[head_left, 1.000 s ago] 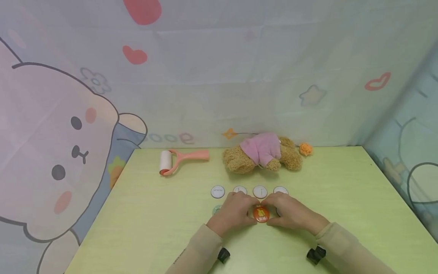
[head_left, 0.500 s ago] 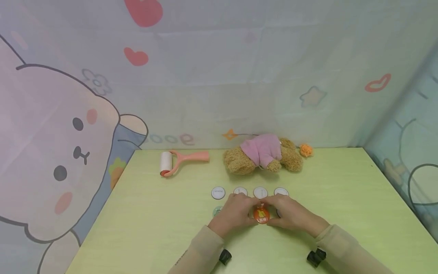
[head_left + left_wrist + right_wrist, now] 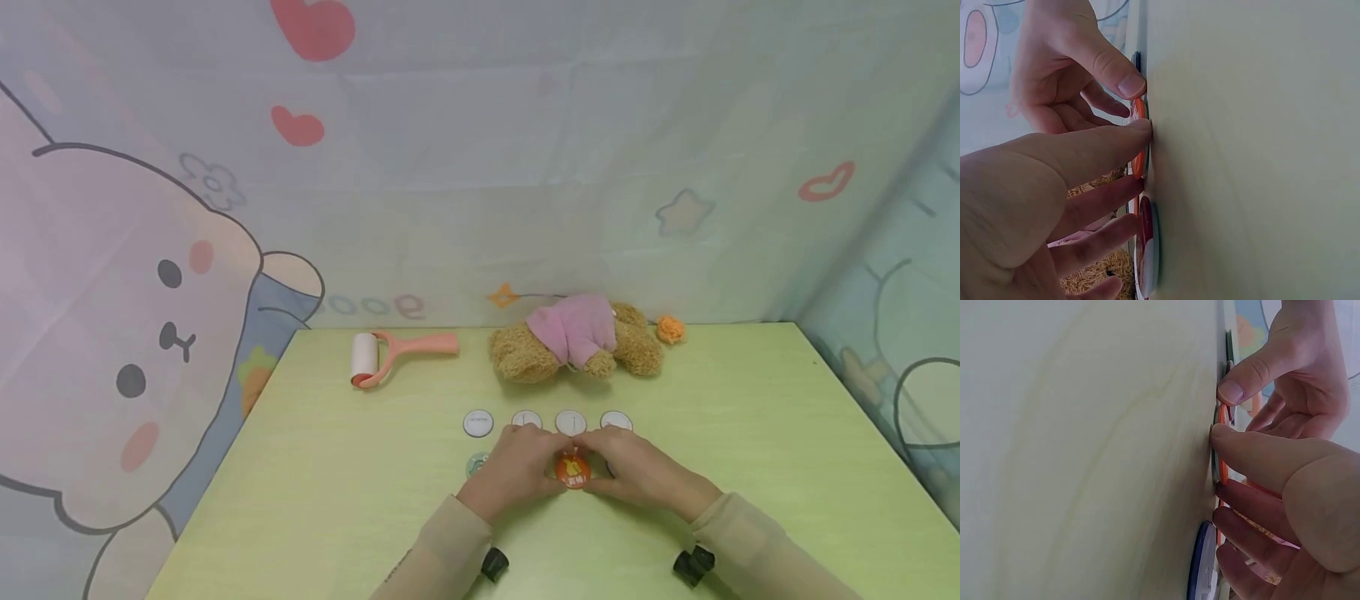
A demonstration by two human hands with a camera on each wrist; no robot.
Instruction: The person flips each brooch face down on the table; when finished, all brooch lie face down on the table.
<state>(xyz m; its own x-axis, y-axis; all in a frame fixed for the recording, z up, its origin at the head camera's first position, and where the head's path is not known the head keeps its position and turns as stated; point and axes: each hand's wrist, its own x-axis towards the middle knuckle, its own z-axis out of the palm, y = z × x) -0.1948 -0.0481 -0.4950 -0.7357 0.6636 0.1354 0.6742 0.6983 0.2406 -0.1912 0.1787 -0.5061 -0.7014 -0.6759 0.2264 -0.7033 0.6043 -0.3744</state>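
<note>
An orange button badge [image 3: 573, 472] with a yellow figure and white lettering lies face up, close over the table. My left hand [image 3: 516, 468] pinches its left edge between thumb and fingers. Opposite, my right hand [image 3: 639, 472] grips the right edge the same way, and the two hands' fingertips nearly meet behind it. In the left wrist view a dark red badge [image 3: 1146, 244] stands right by the left hand's other fingers. The right wrist view has a blue-rimmed badge [image 3: 1202, 565], pin side up, beneath the right hand's fingers. A green badge [image 3: 476, 464] is partly hidden behind the left hand.
Beyond the hands runs a row of several white badge backs, among them the leftmost badge [image 3: 477, 422]. A plush toy [image 3: 573, 333] in a pink top lies at the back edge, near a small orange ball [image 3: 671, 329]. A pink-handled lint roller [image 3: 405, 346] rests back left.
</note>
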